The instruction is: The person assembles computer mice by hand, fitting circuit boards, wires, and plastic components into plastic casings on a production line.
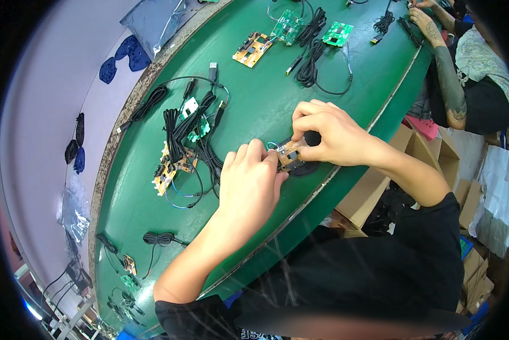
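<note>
A small orange-brown circuit board (289,156) lies between my two hands, over a dark rounded base (306,169) near the table's front edge. My left hand (246,178) is closed at the board's left end, fingers and thumb pinching its edge. My right hand (332,133) grips the board's right end, thumb on the near side and fingers curled at the far side. A thin blue-white wire loop (273,145) rises by my left fingertips. My fingers hide parts of the board, and the base is mostly covered.
Left of my hands lies a heap of black cables (176,133) with green and orange boards. More boards (288,27) and coiled cables (308,72) lie at the far side. A co-worker's forearm (450,85) is at the upper right. Cardboard boxes (430,153) stand below the table edge.
</note>
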{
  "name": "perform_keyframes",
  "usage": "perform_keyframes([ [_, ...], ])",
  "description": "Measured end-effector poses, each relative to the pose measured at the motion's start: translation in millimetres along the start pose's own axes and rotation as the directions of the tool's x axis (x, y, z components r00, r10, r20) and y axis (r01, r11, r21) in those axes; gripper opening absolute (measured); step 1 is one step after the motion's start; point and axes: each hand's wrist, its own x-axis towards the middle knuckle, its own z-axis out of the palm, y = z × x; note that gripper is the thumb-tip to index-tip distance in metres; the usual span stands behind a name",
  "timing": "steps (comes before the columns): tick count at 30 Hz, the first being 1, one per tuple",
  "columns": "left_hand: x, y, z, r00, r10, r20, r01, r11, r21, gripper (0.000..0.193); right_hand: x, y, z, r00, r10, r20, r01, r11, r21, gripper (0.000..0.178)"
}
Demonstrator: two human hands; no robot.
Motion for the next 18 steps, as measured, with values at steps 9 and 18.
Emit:
perform_keyframes([
  [9,-2.4,-5.0,5.1,1.000,-0.006,-0.006,0.006,0.999,0.054,0.032,2.9,-1.7,15.2,0.997,0.078,-0.015,-0.078,0.997,0.019,0.019],
  [18,3.0,-10.6,1.9,1.000,-0.012,0.009,0.011,0.999,0.033,0.033,5.9,6.2,17.4,0.992,0.114,-0.051,-0.109,0.990,0.087,0.022],
])
